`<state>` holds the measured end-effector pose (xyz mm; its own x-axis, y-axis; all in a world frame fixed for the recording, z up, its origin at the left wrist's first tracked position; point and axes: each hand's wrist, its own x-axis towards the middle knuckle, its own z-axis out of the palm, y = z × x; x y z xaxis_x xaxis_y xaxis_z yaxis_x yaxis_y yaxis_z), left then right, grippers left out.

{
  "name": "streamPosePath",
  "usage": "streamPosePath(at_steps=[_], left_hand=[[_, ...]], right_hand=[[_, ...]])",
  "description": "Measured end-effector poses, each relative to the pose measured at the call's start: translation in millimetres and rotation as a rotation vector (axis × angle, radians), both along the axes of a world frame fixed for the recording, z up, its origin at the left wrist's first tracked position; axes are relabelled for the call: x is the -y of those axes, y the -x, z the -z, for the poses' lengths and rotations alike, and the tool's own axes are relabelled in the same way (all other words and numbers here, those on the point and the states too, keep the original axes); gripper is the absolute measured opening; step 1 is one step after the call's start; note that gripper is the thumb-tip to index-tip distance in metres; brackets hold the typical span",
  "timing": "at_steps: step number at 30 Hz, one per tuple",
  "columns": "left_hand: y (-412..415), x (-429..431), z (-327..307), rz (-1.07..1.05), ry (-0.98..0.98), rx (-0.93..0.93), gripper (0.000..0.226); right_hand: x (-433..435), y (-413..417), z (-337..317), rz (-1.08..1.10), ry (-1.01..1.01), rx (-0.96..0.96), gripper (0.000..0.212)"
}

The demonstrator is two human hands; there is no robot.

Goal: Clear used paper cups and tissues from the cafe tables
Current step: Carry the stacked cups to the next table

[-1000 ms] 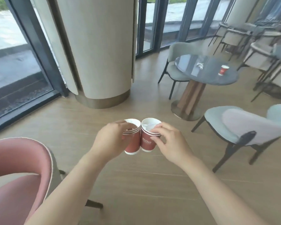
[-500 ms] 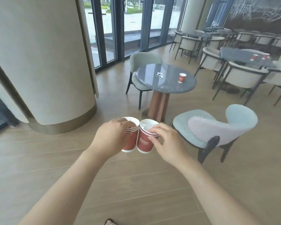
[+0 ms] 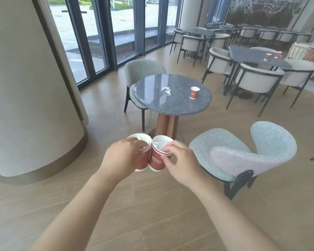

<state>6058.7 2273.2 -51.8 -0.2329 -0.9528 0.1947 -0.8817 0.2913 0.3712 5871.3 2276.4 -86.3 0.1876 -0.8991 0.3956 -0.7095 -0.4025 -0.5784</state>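
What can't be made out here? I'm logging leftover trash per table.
All head view:
- Held left cup: mostly covered by left hand.
- Held right cup: white contents unclear.
- Round-table cup: inside not visible.
- Far cups: small, blurred.
- Crumpled tissue: too small to detail.

The only print close enough to make out is on the right cup (image 3: 157,161), the red one pinched at its rim by the right hand (image 3: 181,163): a white logo line with smaller lines beneath it, too blurred to read with certainty. The cup (image 3: 194,92) on the round table (image 3: 172,104) beyond it bears a faint pale mark, likewise unreadable. No other text can be read.
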Motion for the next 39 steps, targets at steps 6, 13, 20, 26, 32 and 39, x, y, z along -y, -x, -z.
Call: streamPosePath(at_steps=[6, 13, 20, 26, 32, 39], left_hand=[[17.8, 91.7, 26.9, 0.077, -0.036, -0.023, 0.027], [53.4, 202.8, 50.1, 0.097, -0.065, -0.001, 0.027], [107.7, 327.7, 49.3, 0.049, -0.056, -0.073, 0.024], [138.9, 383.8, 69.2, 0.075, -0.129, -0.120, 0.023], [162.2, 449.4, 81.3, 0.114, -0.125, -0.088, 0.024], [162.0, 551.9, 99.3, 0.149, -0.150, -0.096, 0.019]], right_hand=[[70.9, 23.7, 21.4, 0.095, -0.048, 0.024, 0.008], [177.4, 59.6, 41.5, 0.123, -0.108, 0.015, 0.009], [301.5, 107.9, 35.1, 0.132, -0.078, 0.003, 0.009], [356.0, 146.5, 50.1, 0.123, -0.115, 0.014, 0.006], [417.9, 165.0, 64.9, 0.150, -0.161, 0.017, 0.004], [515.4, 165.5, 80.0, 0.175, -0.202, 0.000, 0.004]])
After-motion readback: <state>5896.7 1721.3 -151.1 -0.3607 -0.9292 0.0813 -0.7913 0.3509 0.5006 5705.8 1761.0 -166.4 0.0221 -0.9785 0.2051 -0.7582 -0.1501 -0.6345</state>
